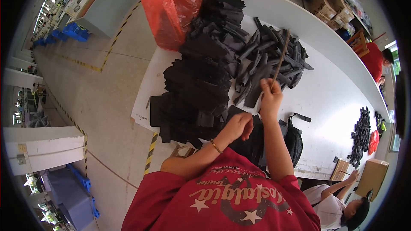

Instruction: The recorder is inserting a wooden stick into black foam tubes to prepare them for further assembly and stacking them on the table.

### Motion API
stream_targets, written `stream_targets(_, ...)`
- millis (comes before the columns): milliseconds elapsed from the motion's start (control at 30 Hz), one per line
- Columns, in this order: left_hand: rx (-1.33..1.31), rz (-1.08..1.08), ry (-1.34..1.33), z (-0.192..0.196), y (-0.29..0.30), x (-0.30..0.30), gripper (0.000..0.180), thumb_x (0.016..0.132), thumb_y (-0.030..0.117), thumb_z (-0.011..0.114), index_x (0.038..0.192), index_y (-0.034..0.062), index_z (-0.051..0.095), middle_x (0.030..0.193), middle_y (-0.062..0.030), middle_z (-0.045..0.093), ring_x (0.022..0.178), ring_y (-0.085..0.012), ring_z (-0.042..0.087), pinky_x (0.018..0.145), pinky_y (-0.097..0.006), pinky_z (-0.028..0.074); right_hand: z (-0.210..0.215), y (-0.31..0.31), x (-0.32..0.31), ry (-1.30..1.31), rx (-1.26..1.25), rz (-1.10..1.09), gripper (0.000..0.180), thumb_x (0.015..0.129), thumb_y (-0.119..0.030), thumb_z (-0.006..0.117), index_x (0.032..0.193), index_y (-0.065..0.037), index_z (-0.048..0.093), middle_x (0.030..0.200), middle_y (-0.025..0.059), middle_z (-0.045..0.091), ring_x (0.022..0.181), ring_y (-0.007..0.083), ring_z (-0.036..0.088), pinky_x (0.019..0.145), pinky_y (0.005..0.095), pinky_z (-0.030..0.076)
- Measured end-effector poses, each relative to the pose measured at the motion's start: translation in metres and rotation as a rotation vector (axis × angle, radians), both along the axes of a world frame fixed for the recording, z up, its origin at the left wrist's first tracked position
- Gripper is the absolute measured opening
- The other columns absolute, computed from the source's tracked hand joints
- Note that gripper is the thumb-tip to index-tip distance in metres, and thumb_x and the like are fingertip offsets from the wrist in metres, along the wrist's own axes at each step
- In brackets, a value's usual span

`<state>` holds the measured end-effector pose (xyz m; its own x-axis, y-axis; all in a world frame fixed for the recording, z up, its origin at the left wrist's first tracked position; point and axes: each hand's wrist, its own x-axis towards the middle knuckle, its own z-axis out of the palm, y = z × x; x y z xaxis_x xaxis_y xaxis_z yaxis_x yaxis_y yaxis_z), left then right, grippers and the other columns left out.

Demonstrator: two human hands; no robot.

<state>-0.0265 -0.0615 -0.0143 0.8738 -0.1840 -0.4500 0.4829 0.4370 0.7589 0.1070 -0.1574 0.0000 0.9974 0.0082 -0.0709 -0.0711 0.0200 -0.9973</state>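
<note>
My right hand (271,102) is closed round a thin brown stick (281,57), which slants up over a loose pile of black folded fabric pieces (295,66). A flat dark strip (257,86) lies against that hand; whether the fingers also grip it I cannot tell. Lower and to the left, my left hand (239,126) has its fingers curled down, and what they may hold is hidden. Just beyond it spread stacks of flat black fabric pieces (197,81). A black bag-like item with straps (293,139) rests beside my right forearm.
A red plastic bag (171,13) stands at the far left of the white table (329,90). A raised ledge (299,15) runs along the far side. At the right, another person (338,201) works near a dark pile (361,137) and a cardboard box (373,179).
</note>
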Motion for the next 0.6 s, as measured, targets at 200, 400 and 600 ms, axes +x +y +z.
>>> stream_targets(200, 1.033, 0.183, -0.569, 0.013, 0.045, -0.025, 0.013, 0.089, 0.015, 0.059, 0.083, 0.0043, 0.063, 0.079, -0.0076, 0.061, 0.070, -0.0257, 0.061, 0.064, -0.034, 0.050, -0.012, -0.038, 0.038, -0.190, -0.432, -0.079, 0.030, 0.093, -0.030, 0.061, 0.102, -0.002, 0.062, 0.075, 0.0050, 0.063, 0.068, 0.0133, 0.057, 0.062, 0.0293, 0.044)
stream_targets(400, 1.554, -0.103, -0.817, -0.004, 0.145, 0.019, 0.018, 0.071, 0.013, 0.073, 0.088, 0.0115, 0.070, 0.089, -0.0004, 0.055, 0.094, -0.0209, 0.051, 0.079, -0.034, 0.044, -0.046, -0.073, -0.039, -0.053, -0.535, 0.361, 0.020, 0.093, -0.017, 0.056, 0.104, 0.000, 0.061, 0.067, 0.0073, 0.061, 0.063, 0.0128, 0.060, 0.059, 0.0287, 0.046)
stream_targets(600, 1.497, -0.231, -0.740, -0.020, 0.157, 0.027, 0.013, 0.072, 0.016, 0.074, 0.082, 0.0116, 0.067, 0.094, 0.0005, 0.055, 0.101, -0.0210, 0.049, 0.085, -0.037, 0.040, -0.034, -0.091, -0.089, 0.034, -0.555, 0.495, 0.020, 0.087, -0.016, 0.064, 0.101, -0.003, 0.067, 0.073, 0.0129, 0.065, 0.065, 0.0192, 0.064, 0.062, 0.0300, 0.048)
